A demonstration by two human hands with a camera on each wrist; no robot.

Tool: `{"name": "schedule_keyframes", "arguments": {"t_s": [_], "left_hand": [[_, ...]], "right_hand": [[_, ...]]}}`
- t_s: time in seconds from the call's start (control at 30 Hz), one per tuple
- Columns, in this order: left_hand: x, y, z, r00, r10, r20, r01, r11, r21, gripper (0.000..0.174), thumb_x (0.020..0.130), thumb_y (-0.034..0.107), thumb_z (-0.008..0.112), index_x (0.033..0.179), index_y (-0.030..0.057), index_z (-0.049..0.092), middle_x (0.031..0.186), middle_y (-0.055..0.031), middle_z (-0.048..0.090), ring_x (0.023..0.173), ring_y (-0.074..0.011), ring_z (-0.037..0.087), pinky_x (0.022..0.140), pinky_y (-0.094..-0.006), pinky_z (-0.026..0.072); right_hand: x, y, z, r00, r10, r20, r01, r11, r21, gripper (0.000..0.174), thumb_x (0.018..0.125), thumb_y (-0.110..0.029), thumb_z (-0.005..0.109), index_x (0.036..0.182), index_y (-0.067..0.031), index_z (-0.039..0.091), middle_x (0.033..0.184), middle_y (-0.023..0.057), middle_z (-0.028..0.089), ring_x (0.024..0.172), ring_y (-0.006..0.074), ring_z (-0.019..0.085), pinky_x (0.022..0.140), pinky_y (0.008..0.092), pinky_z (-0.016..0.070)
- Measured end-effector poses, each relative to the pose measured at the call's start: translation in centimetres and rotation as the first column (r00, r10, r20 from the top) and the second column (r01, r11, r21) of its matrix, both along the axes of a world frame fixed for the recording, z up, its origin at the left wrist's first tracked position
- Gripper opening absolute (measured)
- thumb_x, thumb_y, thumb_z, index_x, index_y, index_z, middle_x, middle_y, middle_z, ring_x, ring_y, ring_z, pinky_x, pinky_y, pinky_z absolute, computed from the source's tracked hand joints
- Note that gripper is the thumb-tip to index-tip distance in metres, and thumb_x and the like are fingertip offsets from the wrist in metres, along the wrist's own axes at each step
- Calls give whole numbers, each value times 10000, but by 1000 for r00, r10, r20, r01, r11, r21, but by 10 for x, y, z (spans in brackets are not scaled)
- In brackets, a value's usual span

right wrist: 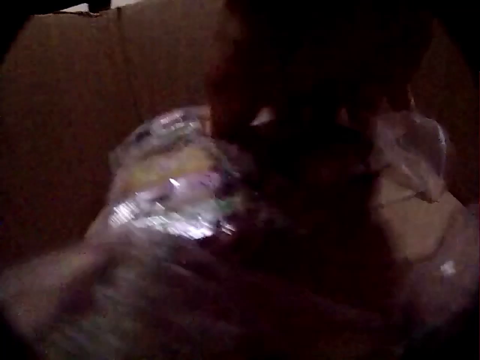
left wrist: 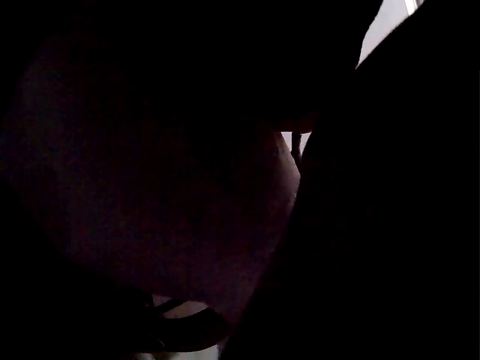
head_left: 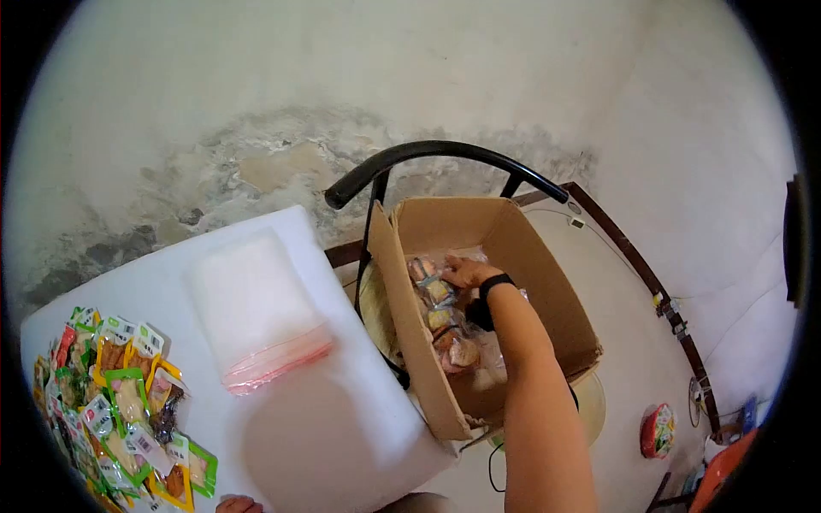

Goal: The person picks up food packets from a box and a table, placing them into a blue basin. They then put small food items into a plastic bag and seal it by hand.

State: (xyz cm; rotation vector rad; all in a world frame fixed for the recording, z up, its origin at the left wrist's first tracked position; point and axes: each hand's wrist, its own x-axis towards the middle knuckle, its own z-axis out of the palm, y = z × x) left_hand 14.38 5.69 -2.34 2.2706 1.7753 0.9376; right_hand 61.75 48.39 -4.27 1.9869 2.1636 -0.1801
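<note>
Inside an open cardboard box [head_left: 547,265], my right hand [head_left: 469,272] reaches down to clear-wrapped food packets [head_left: 440,318] lined up along the left side. In the right wrist view its dark fingers [right wrist: 232,105] point down beside a shiny clear wrapper [right wrist: 176,184]; whether they pinch one of the packets I cannot tell. A dark band circles that wrist. Only a small part of my left hand [head_left: 239,504] shows at the bottom edge of the head view, by the white table. The left wrist view is almost wholly dark.
On the white-topped table [head_left: 342,427] lie a stack of clear zip bags [head_left: 256,299] with red-pink edges and a heap of colourful snack packets [head_left: 124,402]. A black tubular chair frame [head_left: 453,150] curves behind the box. A red-green package [head_left: 658,431] sits at right.
</note>
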Motion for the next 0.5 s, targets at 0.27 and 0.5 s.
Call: {"name": "schedule_keyframes", "arguments": {"t_s": [0.27,0.5], "left_hand": [[-2,-2,-3,1000,7,-22,-8,999,-33,112,805,64,581,898,5,599,947,-157,594,891,-356,559,767,-436,445],[-4,-4,-4,1000,-4,-18,3,998,-62,131,809,72,581,923,9,593,963,-150,590,908,-352,557,779,-441,443]], "right_hand": [[-15,-19,63,959,-274,78,278,839,-469,715,757,-663,480,1170,-92,600,1252,189,522,1163,341,486,940,381,402],[-10,1,-1,999,27,28,-24,993,-119,748,797,-390,514,1385,5,273,1382,230,364,1239,361,403,1016,374,334]]}}
